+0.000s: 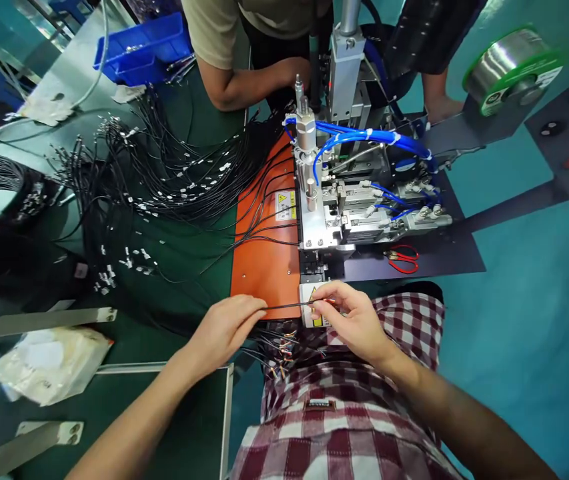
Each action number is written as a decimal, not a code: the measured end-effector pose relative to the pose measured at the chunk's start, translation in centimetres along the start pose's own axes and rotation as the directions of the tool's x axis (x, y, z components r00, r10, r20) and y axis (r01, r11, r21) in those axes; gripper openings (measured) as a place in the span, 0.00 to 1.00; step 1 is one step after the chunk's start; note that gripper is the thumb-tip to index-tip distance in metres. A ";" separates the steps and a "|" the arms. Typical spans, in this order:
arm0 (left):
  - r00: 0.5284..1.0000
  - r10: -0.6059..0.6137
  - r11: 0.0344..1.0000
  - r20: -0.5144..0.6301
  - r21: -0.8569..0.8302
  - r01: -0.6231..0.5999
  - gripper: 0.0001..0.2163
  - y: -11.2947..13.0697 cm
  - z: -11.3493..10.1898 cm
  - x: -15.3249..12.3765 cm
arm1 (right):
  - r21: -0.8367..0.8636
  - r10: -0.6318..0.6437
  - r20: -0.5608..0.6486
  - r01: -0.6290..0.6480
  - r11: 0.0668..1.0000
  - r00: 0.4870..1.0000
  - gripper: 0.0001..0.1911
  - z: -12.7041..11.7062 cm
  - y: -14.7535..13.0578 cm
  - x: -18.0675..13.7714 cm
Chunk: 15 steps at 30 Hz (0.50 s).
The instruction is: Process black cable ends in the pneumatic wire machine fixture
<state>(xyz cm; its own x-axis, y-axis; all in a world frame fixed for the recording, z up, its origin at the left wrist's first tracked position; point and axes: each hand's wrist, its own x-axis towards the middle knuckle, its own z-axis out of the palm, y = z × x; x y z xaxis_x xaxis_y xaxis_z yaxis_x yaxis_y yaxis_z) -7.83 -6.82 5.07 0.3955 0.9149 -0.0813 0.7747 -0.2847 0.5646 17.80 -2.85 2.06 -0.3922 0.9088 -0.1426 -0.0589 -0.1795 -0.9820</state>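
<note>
A thin black cable [287, 306] stretches level between my two hands, over the front of an orange plate [264, 280]. My left hand [227, 327] pinches it at the plate's left side. Near the cable's end, my right hand [349, 317] grips it between thumb and fingers, in front of a white label with a yellow warning mark. Just beyond stands a metal machine [319, 213] with blue air tubes; several black cables run across the plate to its near side. Below my hands, cable ends with stripped coloured wires [284, 347] lie bunched by my lap.
Bundles of black cables [189, 180] cover the green bench at left. A blue bin [144, 50] stands behind them. Red-handled snips [403, 259] lie right of the machine, under a solder spool [511, 70]. Another person's arm [254, 83] rests at the far side.
</note>
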 end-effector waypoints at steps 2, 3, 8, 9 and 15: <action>1.000 -0.005 1.000 0.011 -0.007 0.005 0.09 1.1 0.7 0.1 | -0.040 -0.015 -0.019 0.014 0.999 1.000 0.05 -0.6 0.0 -0.2; 0.999 -0.027 1.000 0.020 0.010 0.027 0.10 1.7 0.9 0.3 | -0.085 -0.025 -0.026 0.023 0.996 0.999 0.06 -0.8 0.0 -0.3; 0.995 -0.069 0.981 0.077 -0.173 0.082 0.14 5.0 2.0 3.5 | -0.250 -0.105 -0.002 0.101 0.963 0.994 0.12 -0.8 0.0 -0.3; 0.994 -0.068 0.959 0.089 -0.268 0.090 0.14 5.6 2.1 4.2 | -0.217 -0.111 0.004 0.109 0.970 0.994 0.14 -0.9 -0.1 -0.3; 0.991 -0.132 0.898 0.018 -0.421 0.127 0.10 6.4 2.8 6.1 | -0.012 -0.010 -0.065 0.010 1.000 0.998 0.09 -2.3 -0.5 -0.1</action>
<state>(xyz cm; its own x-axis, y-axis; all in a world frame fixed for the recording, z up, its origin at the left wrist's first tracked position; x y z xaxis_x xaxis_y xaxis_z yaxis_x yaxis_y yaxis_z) 0.87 -3.86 5.90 0.2986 0.9391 -0.1698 0.5379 -0.0187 0.8428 20.00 -1.95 2.32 -0.3310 0.9332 -0.1401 -0.0518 -0.1662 -0.9847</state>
